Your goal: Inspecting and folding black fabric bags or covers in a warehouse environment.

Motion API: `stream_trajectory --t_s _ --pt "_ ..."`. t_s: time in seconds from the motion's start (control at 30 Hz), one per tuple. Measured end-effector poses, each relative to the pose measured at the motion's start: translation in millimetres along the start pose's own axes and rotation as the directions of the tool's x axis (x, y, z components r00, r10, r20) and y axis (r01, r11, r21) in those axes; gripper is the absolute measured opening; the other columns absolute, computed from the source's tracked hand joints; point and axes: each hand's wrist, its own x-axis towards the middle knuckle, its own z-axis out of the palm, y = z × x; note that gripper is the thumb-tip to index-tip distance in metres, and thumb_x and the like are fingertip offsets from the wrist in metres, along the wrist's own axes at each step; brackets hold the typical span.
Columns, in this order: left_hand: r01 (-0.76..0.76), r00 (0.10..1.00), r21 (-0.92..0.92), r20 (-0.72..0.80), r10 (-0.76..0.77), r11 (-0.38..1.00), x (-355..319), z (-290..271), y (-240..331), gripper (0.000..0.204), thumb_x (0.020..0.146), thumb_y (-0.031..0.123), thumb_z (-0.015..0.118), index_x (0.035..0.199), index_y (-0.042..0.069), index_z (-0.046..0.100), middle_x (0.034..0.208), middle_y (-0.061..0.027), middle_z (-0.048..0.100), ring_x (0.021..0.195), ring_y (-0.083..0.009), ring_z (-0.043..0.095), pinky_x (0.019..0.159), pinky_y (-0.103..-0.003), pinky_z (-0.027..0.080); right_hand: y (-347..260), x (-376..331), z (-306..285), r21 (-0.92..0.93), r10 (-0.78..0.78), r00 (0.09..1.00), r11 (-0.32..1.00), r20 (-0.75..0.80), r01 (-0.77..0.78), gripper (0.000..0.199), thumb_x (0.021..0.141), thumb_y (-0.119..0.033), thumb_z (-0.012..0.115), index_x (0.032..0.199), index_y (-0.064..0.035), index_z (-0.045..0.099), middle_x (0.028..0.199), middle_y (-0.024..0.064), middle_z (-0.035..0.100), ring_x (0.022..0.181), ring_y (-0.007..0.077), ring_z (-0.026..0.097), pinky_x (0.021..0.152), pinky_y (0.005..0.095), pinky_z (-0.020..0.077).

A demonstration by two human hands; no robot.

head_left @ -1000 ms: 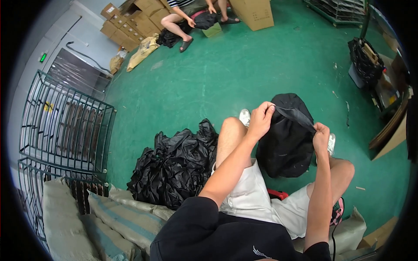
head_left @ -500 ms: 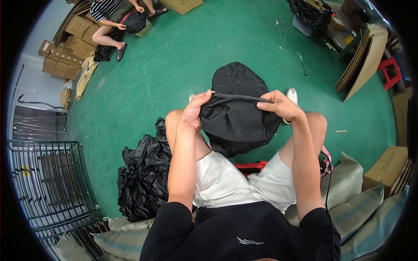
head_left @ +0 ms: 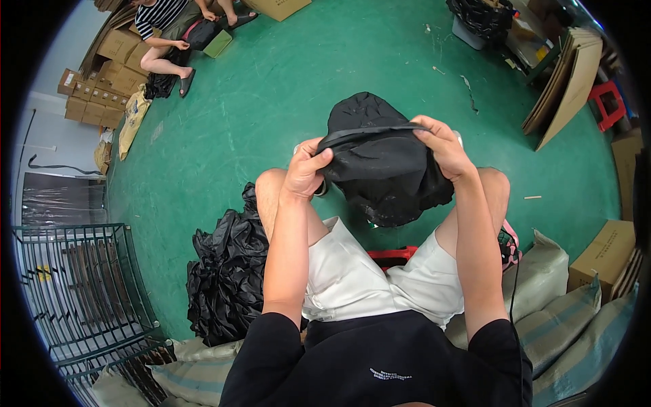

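Observation:
I sit on a red stool (head_left: 392,256) over a green floor and hold a crumpled black fabric bag (head_left: 380,169) up above my knees. My left hand (head_left: 306,166) grips its left edge, fingers curled into the cloth. My right hand (head_left: 439,146) pinches the right end of the same stretched rim. The body of the bag hangs down between my legs and hides my feet. A pile of similar black bags (head_left: 227,275) lies on the floor just left of my left leg.
A dark wire cage rack (head_left: 81,292) stands at the lower left. Striped sacks (head_left: 563,319) lie behind and right of me, beside a cardboard box (head_left: 603,254). Another person (head_left: 163,34) sits at the far left among cardboard boxes (head_left: 95,78). Flat cardboard sheets (head_left: 569,81) lean at upper right.
The view has swung left, so the wire rack and box stack shifted in the picture. Both hands stay on the bag's rim, held a little higher and nearer.

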Motion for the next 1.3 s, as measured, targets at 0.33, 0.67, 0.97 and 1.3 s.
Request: stream_trajectory --t_s 0.33,0.67,0.97,1.3 --pt "0.128 0.992 -0.288 0.014 -0.129 0.949 -9 -14 -9 0.052 0.094 0.034 0.060 0.119 -0.011 0.058 0.117 -0.0207 0.065 0.107 -0.0295 0.065 0.095 -0.039 0.051 -2 -9 4 0.300 -0.028 0.998 0.954 0.050 0.012 0.016 0.097 -0.010 0.054 0.103 0.0014 0.063 0.099 0.0071 0.068 0.089 0.0136 0.065 0.084 0.0275 0.0512" --pt "0.174 0.984 0.757 -0.109 -0.141 0.630 21 -15 -42 0.014 0.089 0.005 0.060 0.097 -0.002 0.068 0.079 -0.0013 0.069 0.073 -0.0074 0.060 0.068 -0.026 0.049 8 1 -16 0.598 -0.256 0.966 0.778 0.023 0.191 0.025 0.102 -0.016 0.047 0.119 0.0013 0.053 0.112 0.0129 0.066 0.101 0.0226 0.066 0.092 0.0357 0.0528" --pt "0.381 0.847 0.832 -0.489 0.208 0.403 18 -12 -32 0.018 0.079 0.016 0.073 0.081 -0.001 0.071 0.067 -0.0149 0.067 0.063 -0.0212 0.066 0.063 -0.037 0.051 9 -7 -8 0.510 -0.231 0.967 0.823 -0.104 0.251 0.034 0.103 -0.018 0.044 0.133 -0.0018 0.047 0.123 0.0127 0.062 0.112 0.0254 0.062 0.099 0.0393 0.0491" --pt "0.055 0.995 -0.174 -0.070 -0.069 0.983 -13 -3 10 0.022 0.097 0.024 0.059 0.098 0.003 0.068 0.092 -0.0054 0.071 0.082 -0.0140 0.067 0.075 -0.028 0.053 -21 -10 -15 0.455 0.125 0.922 0.888 -0.367 0.061 0.031 0.102 -0.028 0.046 0.113 -0.0043 0.063 0.105 0.0112 0.070 0.092 0.0231 0.068 0.085 0.0379 0.0557"
